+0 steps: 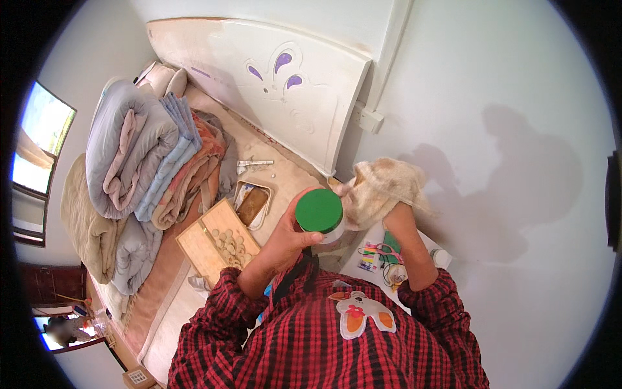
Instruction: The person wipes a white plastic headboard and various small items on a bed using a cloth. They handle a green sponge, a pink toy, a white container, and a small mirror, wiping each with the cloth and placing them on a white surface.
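Observation:
A jar with a green lid (319, 211) is held by my left hand (287, 237), its fingers and thumb around the jar's side. Just right of it, my right hand (394, 212) is largely hidden by a pale, stained cloth (386, 187) that it holds up against the jar's side. Below that arm, a white bedside surface (354, 258) carries a white container (440, 258), pink-handled scissors, a dark cable and a green item. An open wooden box (198, 243) with several round wooden discs (230, 245) lies on the bed to the left.
Folded quilts (131, 150) are piled on the bed at left. A pale tray (268, 209) with a brown item lies beyond the wooden box. The white headboard (311, 112) runs along the wall, with a socket box (368, 118) beside it. A small cardboard box (139, 378) is at lower left.

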{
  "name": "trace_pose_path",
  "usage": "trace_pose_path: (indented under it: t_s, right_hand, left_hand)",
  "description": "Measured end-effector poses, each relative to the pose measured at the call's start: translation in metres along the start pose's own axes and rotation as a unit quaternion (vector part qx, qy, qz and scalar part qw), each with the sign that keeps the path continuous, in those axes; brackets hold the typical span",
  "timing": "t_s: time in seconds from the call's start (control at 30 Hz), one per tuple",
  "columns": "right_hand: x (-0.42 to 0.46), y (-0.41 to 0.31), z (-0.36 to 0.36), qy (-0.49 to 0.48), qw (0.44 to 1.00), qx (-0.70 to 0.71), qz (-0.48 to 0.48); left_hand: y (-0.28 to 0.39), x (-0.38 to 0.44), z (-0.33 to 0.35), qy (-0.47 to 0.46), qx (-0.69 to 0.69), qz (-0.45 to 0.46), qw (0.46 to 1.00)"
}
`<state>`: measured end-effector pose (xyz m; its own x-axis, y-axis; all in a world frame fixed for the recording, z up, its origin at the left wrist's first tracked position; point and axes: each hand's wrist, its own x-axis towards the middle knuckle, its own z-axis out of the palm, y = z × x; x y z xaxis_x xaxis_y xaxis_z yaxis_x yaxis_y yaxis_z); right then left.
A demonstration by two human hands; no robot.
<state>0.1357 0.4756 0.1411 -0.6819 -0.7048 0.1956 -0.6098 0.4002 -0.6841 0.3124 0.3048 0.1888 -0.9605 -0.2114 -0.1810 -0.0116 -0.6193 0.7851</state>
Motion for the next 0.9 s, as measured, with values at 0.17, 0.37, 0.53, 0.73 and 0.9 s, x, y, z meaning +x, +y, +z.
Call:
trace_pose_path:
  t_s: [0.17, 0.37, 0.53, 0.73, 0.9]
  right_hand:
    - [0.007, -0.025, -0.019, -0.063, 0.992, 0.106, 0.032]
    - [-0.024, -0.001, -0.004, -0.021, 0.989, 0.133, 0.057]
    - [-0.040, -0.028, 0.033, -0.090, 0.972, 0.213, 0.026]
    - [-0.006, -0.043, 0.015, -0.133, 0.928, 0.348, 0.018]
    - [0.004, -0.047, 0.013, -0.107, 0.588, 0.787, 0.153]
  left_hand:
    - [0.001, -0.004, -0.004, -0.058, -0.153, -0.079, 0.983]
    - [0.006, 0.010, 0.005, -0.009, -0.139, -0.051, 0.989]
    - [-0.009, 0.017, 0.008, -0.004, -0.122, -0.060, 0.991]
    - [0.004, 0.011, 0.017, -0.056, 0.145, 0.026, 0.988]
    - [0.014, 0.011, 0.018, -0.052, 0.272, 0.052, 0.959]
